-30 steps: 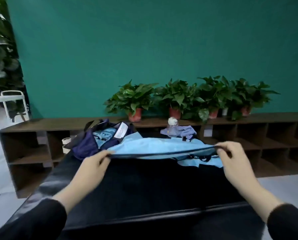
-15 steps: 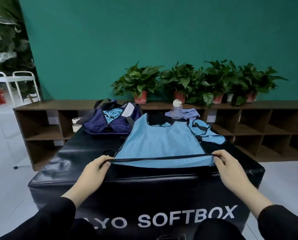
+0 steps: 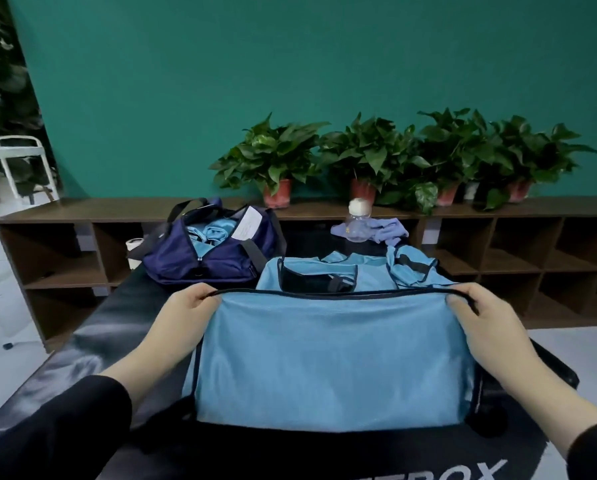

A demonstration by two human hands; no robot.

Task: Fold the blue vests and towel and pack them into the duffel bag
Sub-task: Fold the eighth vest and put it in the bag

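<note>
In the head view, my left hand (image 3: 182,315) and right hand (image 3: 480,320) are each pinching a corner of the dark-trimmed hem of the blue vest (image 3: 331,355), doubling it over on the black softbox (image 3: 92,344). The navy duffel bag (image 3: 214,256) is sitting unzipped at the far left, beside the vest.

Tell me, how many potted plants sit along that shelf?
4 red pots show: left, middle, third, far right. A whitish pot may hold a fifth.
</note>
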